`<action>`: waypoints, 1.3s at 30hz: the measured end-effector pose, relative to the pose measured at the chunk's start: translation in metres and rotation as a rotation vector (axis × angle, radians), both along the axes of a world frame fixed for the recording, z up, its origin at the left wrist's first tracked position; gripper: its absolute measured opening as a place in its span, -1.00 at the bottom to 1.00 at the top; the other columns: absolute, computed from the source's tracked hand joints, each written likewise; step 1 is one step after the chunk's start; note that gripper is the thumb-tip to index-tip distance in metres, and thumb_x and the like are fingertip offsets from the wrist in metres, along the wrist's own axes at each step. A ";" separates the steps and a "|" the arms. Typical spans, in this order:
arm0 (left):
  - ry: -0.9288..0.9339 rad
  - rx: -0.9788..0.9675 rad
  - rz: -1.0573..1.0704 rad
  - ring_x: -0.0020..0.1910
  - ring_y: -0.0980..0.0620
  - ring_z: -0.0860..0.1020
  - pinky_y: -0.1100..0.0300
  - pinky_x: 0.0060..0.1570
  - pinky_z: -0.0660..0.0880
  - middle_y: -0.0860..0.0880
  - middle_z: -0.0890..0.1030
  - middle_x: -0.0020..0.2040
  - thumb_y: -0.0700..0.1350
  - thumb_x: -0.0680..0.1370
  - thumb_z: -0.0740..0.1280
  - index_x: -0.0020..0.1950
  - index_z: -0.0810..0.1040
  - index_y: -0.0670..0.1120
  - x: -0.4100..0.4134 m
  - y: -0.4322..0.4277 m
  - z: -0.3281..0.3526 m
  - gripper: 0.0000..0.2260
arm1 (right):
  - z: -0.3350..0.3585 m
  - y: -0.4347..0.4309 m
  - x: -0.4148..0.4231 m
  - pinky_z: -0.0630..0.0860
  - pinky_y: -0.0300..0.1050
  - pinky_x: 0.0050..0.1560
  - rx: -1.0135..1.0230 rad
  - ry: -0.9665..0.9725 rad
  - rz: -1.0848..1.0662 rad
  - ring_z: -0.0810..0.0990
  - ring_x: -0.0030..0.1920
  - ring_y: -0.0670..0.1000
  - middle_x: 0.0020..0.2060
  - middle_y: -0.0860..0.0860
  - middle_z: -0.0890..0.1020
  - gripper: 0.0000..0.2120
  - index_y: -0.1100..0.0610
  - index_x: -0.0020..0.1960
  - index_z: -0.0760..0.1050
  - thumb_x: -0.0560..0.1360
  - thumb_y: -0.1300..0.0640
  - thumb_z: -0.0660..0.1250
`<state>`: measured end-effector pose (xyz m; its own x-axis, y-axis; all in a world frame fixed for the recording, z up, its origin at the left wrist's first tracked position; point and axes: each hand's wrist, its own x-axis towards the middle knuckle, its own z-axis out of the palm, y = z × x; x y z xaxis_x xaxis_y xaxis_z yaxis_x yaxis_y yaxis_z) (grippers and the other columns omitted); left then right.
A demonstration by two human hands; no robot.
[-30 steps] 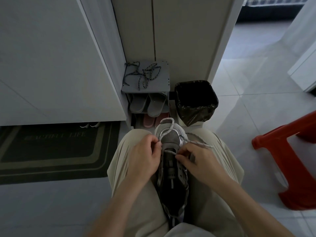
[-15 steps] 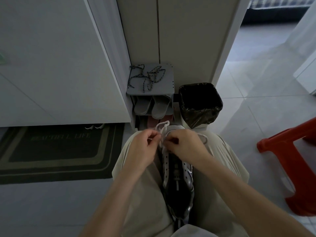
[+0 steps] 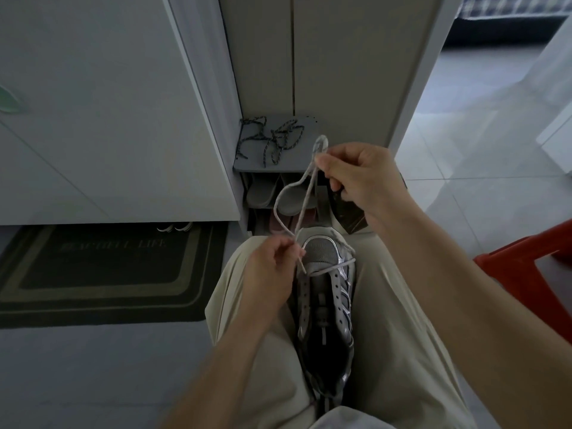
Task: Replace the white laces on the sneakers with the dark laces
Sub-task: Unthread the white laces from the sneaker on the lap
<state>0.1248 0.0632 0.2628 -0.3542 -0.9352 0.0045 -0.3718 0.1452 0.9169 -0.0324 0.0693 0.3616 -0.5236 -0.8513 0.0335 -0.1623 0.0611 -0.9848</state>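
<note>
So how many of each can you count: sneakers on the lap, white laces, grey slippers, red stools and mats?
sneaker on the lap: 1
white lace: 1
grey slippers: 2
red stool: 1
mat: 1
Total: 6

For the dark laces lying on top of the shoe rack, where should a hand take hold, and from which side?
Pinch the dark laces from above, where the strands cross in the middle of the tangle. They lie loose and flat on the shoe rack top, so a central pinch likely lifts most of them together.
</note>
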 end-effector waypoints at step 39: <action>0.306 0.060 0.227 -0.32 0.12 0.53 0.28 -0.40 0.52 0.00 0.58 -0.27 -0.21 0.57 0.27 -0.10 0.59 0.00 0.024 -0.015 0.009 -0.85 | -0.073 0.048 -0.022 0.48 -0.31 -0.20 0.370 0.375 0.145 0.58 -0.26 -0.20 -0.27 -0.14 0.64 -0.88 -0.03 -0.08 0.61 0.40 -0.01 0.44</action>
<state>0.1489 0.0477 0.2720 -0.1293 -0.9914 0.0212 -0.0965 0.0339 0.9948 -0.0549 0.1175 0.2888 -0.4101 -0.9041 -0.1199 -0.5304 0.3434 -0.7751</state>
